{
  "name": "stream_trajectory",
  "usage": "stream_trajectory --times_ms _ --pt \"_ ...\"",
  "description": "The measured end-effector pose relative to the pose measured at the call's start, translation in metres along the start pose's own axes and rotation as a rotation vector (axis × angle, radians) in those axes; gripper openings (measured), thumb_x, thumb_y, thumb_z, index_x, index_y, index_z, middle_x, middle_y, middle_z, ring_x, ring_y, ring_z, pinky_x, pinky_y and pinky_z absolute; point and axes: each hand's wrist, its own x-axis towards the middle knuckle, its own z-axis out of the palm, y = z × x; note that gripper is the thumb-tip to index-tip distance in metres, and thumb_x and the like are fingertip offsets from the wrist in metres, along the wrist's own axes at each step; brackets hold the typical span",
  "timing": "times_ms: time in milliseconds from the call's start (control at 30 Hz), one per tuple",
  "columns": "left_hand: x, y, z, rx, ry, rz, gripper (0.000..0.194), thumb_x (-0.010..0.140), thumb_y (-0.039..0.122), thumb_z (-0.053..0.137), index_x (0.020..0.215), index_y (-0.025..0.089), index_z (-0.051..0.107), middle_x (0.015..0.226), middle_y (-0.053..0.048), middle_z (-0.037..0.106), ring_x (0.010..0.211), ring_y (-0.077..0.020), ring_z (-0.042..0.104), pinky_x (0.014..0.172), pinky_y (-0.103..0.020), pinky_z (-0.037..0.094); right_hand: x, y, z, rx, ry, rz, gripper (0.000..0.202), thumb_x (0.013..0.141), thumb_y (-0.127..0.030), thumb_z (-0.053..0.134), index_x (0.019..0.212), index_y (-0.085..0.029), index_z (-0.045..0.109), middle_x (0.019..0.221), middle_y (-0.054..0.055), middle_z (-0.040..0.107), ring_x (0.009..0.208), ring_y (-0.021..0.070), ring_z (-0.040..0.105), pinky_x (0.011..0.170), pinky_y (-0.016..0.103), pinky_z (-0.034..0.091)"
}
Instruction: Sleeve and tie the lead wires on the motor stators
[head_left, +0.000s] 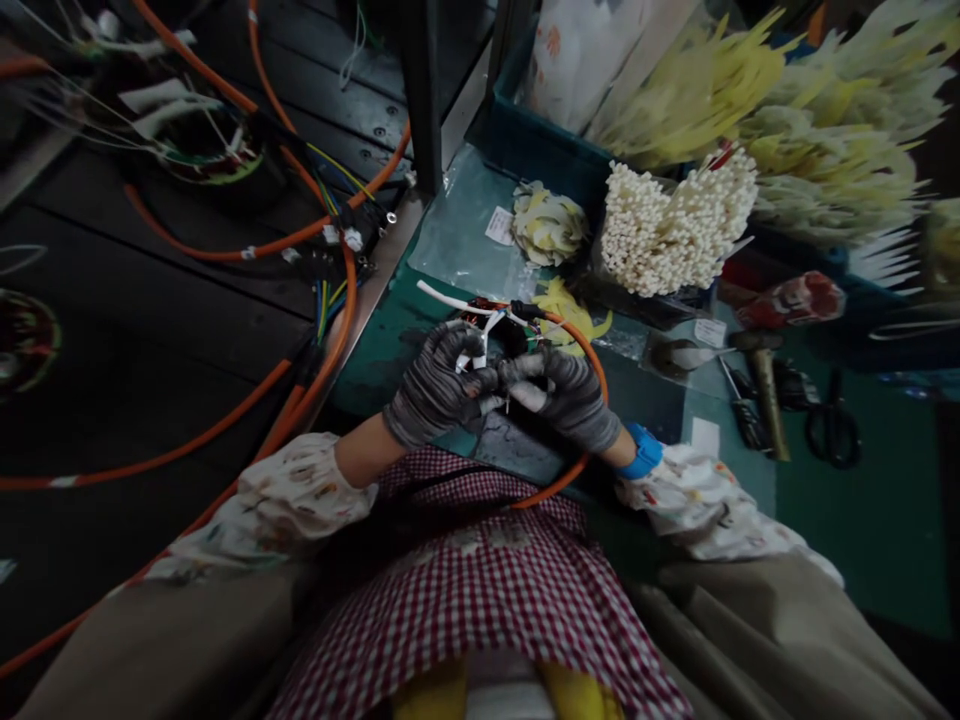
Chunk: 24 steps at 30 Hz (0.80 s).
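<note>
Both hands wear grey striped work gloves and meet in front of me over the bench. My left hand [439, 388] is closed, with its fingertips pinched around white-sleeved wires [484, 340]. Close beside it, my right hand [566, 398] is also closed, thumb and fingers pressed together. Whatever its fingertips grip is too small and dark to name. Just beyond the hands lies a dark ring-shaped part with coppery windings [476, 305], mostly hidden by the gloves. From it an orange cable [598, 365] curves around my right hand and down to my lap. A white tube [442, 295] sticks out leftward.
Bundles of white tubes [675, 225] and yellowish strips [690, 90] fill a teal bin [506, 125] at the back. To the right lie a hammer [766, 390], scissors [834, 430] and a screwdriver [746, 415]. Orange cables [341, 300] and wound parts [210, 150] occupy the left side.
</note>
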Motion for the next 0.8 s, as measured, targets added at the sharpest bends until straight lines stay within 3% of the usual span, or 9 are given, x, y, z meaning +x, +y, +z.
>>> stream_trajectory --times_ms 133,233,300,467,533,667,800 --pt "0.0 0.002 -0.001 0.008 -0.08 -0.096 0.023 0.107 0.045 0.074 0.117 0.025 0.075 0.133 -0.009 0.071 0.137 -0.0299 0.066 0.122 -0.051 0.06 -0.01 0.017 -0.002 -0.058 -0.098 -0.121 0.021 0.101 -0.05 0.081 0.101 -0.03 0.088 0.102 0.007 0.085 0.093 0.0249 0.08 0.092 0.044 0.069" --pt "-0.001 0.004 -0.001 0.01 -0.11 -0.146 0.021 0.105 0.045 0.073 0.117 0.027 0.076 0.133 -0.01 0.072 0.137 -0.0319 0.067 0.122 -0.055 0.06 -0.017 0.025 0.002 -0.037 -0.063 -0.037 0.024 0.094 -0.053 0.089 0.101 -0.031 0.084 0.101 0.005 0.082 0.088 0.0238 0.077 0.083 0.04 0.069" --pt "0.0 0.006 0.0 0.035 -0.111 -0.123 0.017 0.103 0.041 0.073 0.114 0.03 0.079 0.133 -0.01 0.073 0.139 -0.0336 0.067 0.122 -0.057 0.061 -0.021 0.024 0.005 -0.02 -0.022 0.032 0.026 0.097 -0.055 0.088 0.105 -0.032 0.082 0.098 0.003 0.081 0.086 0.0232 0.076 0.078 0.038 0.068" --pt "0.005 0.012 0.003 0.113 -0.066 -0.141 0.016 0.102 0.038 0.073 0.106 0.024 0.078 0.13 -0.01 0.073 0.134 -0.031 0.067 0.119 -0.053 0.063 -0.017 0.004 0.01 0.081 -0.23 0.058 0.025 0.105 -0.054 0.076 0.102 -0.031 0.086 0.095 0.003 0.084 0.089 0.0243 0.08 0.083 0.039 0.07" --pt "0.007 0.014 0.003 0.134 0.007 -0.1 0.015 0.104 0.038 0.071 0.106 0.024 0.077 0.128 -0.009 0.072 0.127 -0.0292 0.069 0.114 -0.051 0.066 -0.007 0.001 0.019 0.074 -0.139 0.064 0.026 0.106 -0.051 0.074 0.095 -0.029 0.082 0.092 0.005 0.081 0.091 0.0256 0.08 0.088 0.042 0.07" --pt "0.01 0.013 -0.002 0.15 0.068 0.003 0.018 0.103 0.042 0.078 0.1 0.025 0.074 0.131 -0.009 0.068 0.125 -0.0307 0.068 0.106 -0.052 0.068 0.02 0.002 0.038 -0.047 0.21 0.036 0.02 0.11 -0.045 0.065 0.099 -0.031 0.072 0.103 0.007 0.077 0.109 0.0282 0.076 0.108 0.053 0.065" --pt "0.011 0.016 -0.012 0.115 0.032 -0.045 0.012 0.103 0.038 0.08 0.1 0.028 0.075 0.129 -0.005 0.069 0.128 -0.0299 0.069 0.108 -0.051 0.067 0.024 -0.004 0.023 -0.081 0.499 -0.014 0.011 0.114 -0.04 0.057 0.109 -0.034 0.065 0.109 0.007 0.076 0.11 0.0281 0.073 0.111 0.052 0.063"
